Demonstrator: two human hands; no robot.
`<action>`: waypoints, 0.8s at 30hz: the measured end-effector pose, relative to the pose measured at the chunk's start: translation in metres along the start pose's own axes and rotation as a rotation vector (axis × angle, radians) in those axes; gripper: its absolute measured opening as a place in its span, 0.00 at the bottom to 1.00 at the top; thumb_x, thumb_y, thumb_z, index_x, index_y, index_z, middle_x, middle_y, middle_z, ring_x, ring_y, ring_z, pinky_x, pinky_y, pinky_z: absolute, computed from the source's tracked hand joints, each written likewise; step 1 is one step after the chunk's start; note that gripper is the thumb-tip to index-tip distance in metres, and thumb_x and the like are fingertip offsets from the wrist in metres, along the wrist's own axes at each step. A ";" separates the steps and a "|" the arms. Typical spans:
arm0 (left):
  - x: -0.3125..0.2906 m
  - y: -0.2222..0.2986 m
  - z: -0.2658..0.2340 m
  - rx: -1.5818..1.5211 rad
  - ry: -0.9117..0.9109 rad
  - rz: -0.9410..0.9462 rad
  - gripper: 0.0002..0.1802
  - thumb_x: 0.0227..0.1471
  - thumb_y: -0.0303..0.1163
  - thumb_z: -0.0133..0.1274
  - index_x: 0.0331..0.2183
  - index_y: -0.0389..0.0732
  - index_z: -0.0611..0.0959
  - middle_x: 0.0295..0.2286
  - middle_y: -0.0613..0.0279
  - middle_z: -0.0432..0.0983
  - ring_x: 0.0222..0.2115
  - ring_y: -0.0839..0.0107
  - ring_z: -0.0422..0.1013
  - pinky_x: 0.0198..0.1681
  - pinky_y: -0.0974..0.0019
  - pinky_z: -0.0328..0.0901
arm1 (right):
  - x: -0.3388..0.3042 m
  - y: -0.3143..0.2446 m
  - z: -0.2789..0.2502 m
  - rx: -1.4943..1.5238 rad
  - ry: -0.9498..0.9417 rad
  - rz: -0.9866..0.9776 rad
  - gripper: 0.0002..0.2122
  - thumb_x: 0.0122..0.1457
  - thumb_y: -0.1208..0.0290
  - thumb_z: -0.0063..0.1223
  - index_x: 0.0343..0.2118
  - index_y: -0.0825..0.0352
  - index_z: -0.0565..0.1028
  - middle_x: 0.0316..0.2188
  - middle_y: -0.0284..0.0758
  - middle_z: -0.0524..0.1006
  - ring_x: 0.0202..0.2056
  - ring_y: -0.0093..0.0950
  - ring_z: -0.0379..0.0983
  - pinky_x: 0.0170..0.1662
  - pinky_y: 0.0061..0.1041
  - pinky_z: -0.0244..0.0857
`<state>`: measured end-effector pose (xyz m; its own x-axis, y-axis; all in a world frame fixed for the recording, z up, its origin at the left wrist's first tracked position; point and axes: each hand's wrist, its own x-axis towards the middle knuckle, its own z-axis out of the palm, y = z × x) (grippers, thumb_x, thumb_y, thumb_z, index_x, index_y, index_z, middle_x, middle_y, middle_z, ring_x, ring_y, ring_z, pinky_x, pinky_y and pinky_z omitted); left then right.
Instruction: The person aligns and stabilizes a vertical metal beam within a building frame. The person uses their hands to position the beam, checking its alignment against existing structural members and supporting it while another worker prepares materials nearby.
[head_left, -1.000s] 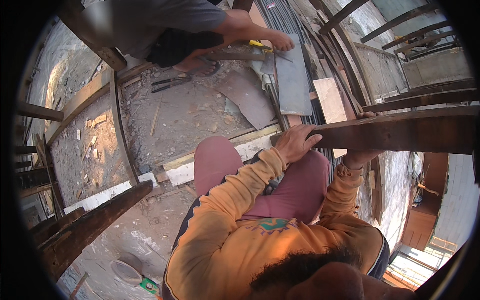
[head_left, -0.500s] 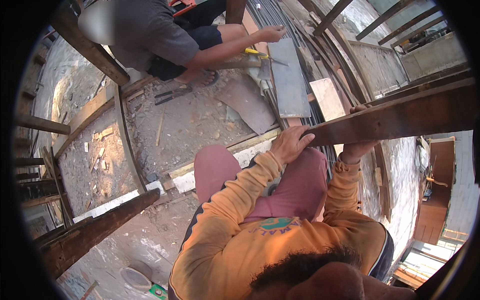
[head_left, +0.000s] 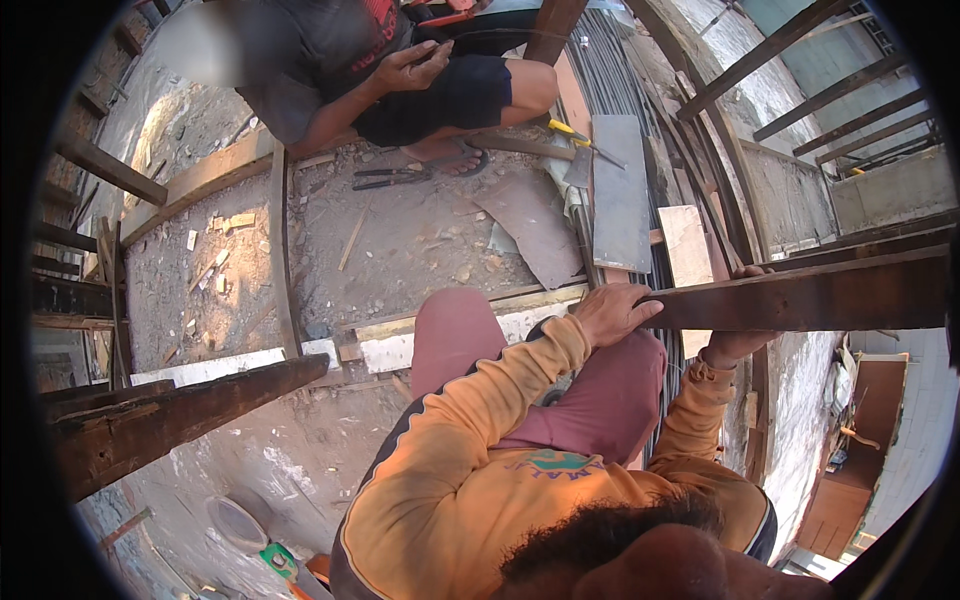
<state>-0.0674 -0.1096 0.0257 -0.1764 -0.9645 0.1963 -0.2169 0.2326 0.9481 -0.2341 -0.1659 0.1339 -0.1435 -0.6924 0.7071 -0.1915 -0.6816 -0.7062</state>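
Note:
My right hand (head_left: 736,345) is wrapped round a long dark wooden beam (head_left: 830,293) from below, its fingertips showing over the top edge. At the beam's near-left end, my left hand (head_left: 612,314) holds the tip, with the thumb on the side facing me. This end lies just over my bent knee, while the beam runs off to the right. Beyond my left hand is a flat grey board (head_left: 620,200), and a pale wood piece (head_left: 685,245) lies beside it.
Across from me a person (head_left: 400,90) sits with one hand raised. A hatchet (head_left: 530,146), a yellow-handled tool (head_left: 568,130) and long-handled pincers (head_left: 390,177) lie near them. Thin metal rods (head_left: 612,70) run behind the board. Another dark beam (head_left: 190,415) juts in from the left.
The whole view has shifted, so the scene sits differently in it. The other person's outstretched hand has drawn back to the left. My hands stay on the beam.

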 end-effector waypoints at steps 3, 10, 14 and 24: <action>-0.001 0.000 -0.003 0.017 0.001 0.017 0.35 0.60 0.58 0.41 0.44 0.32 0.78 0.39 0.42 0.77 0.42 0.46 0.72 0.47 0.52 0.65 | 0.001 -0.005 -0.001 0.004 -0.055 0.033 0.21 0.65 0.55 0.36 0.45 0.72 0.69 0.35 0.40 0.76 0.38 0.31 0.72 0.44 0.30 0.66; 0.003 0.001 -0.008 0.037 -0.070 -0.020 0.34 0.59 0.59 0.42 0.42 0.35 0.79 0.35 0.43 0.77 0.40 0.46 0.73 0.45 0.51 0.65 | -0.001 -0.003 -0.003 -0.099 -0.033 0.011 0.13 0.63 0.63 0.47 0.41 0.70 0.73 0.34 0.36 0.77 0.37 0.27 0.73 0.45 0.30 0.67; 0.003 -0.001 -0.012 0.023 -0.062 -0.038 0.34 0.58 0.59 0.42 0.42 0.35 0.79 0.35 0.43 0.77 0.40 0.46 0.73 0.45 0.51 0.65 | -0.005 0.005 -0.005 -0.030 -0.041 0.048 0.18 0.63 0.58 0.44 0.45 0.70 0.71 0.37 0.39 0.77 0.40 0.30 0.73 0.45 0.32 0.68; 0.007 -0.006 -0.010 0.009 -0.095 -0.021 0.35 0.59 0.60 0.40 0.43 0.35 0.80 0.35 0.43 0.78 0.40 0.46 0.73 0.45 0.50 0.65 | -0.005 -0.004 0.001 0.162 0.051 0.080 0.20 0.65 0.57 0.47 0.48 0.72 0.67 0.38 0.43 0.76 0.37 0.31 0.75 0.43 0.32 0.71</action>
<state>-0.0574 -0.1189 0.0239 -0.2618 -0.9531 0.1518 -0.2300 0.2144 0.9493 -0.2315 -0.1601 0.1330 -0.2019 -0.7357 0.6465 -0.0194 -0.6569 -0.7537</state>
